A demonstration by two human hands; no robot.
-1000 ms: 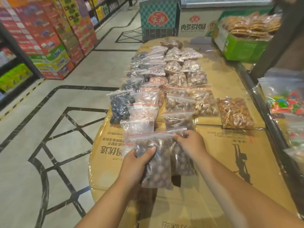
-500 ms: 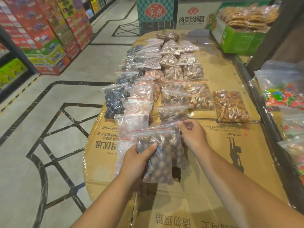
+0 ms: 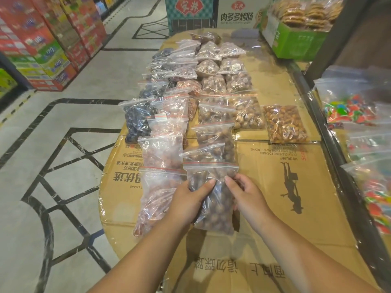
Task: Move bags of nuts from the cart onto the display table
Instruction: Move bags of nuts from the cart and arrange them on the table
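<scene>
A clear zip bag of brown round nuts [image 3: 213,199] lies flat at the near end of the middle row on the cardboard-covered display table [image 3: 296,187]. My left hand [image 3: 188,201] grips its left side with the thumb on top. My right hand [image 3: 247,195] holds its right side, fingers curled on the plastic. Several more bags of nuts [image 3: 211,115] stretch away in rows; the left row holds dark fruit [image 3: 137,119] and pale reddish nuts [image 3: 163,149]. A bag of orange-brown nuts [image 3: 285,123] lies alone to the right. No cart is in view.
A dark metal shelf rail [image 3: 330,140] borders the table's right side, with bags of coloured sweets [image 3: 355,111] beyond. A green box of biscuits [image 3: 296,39] stands at the far right. Stacked red cartons [image 3: 42,43] line the aisle on the left across the tiled floor.
Both hands lowered the bag of brown nuts onto the table at the near end of the middle row. My right hand moved from the bag behind onto this bag's right side.
</scene>
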